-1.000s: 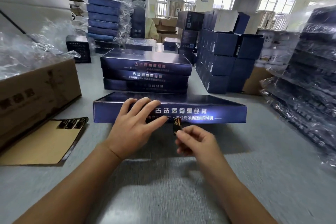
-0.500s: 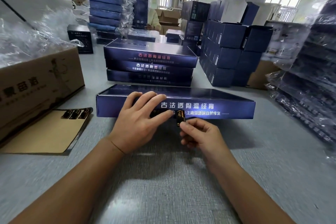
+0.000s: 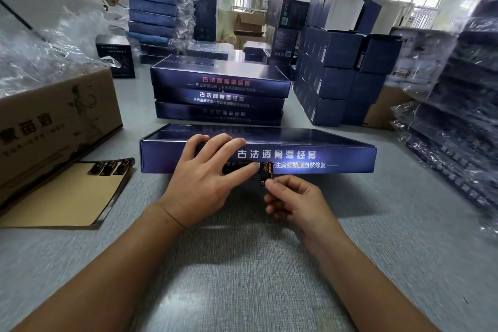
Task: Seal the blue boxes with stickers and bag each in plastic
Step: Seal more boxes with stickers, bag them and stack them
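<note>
Steadying the blue box (image 3: 310,153) against the grey table (image 3: 242,277), the person's left hand (image 3: 204,183) lies over the box's near top edge with its fingers spread and almost straight. The fingertips drape onto the front wall, so the hand presses and does not grasp. The box lies flat, long side toward the person, just in front of a stack of three like boxes (image 3: 221,89). The right hand (image 3: 293,202) pinches a small dark sticker (image 3: 266,172) between thumb and forefinger, the other fingers curled beneath. The sticker's upper part lies against the lower edge of the front wall, beside the left index fingertip. Whether it has adhered yet cannot be told. The box appears to be thin glossy card: probably light, stiff along its length, yet liable to dent at the walls and to slide on the table. It is best held by flat pressure on the lid or by the two long edges. The sticker looks thin and limp and should be handled by its free lower end only, since a tacked label is likely hard to reposition. A backing sheet (image 3: 67,197) carrying more stickers lies to the left beside a cardboard carton (image 3: 54,121), with crumpled clear plastic (image 3: 40,62) heaped on top of the carton.
</note>
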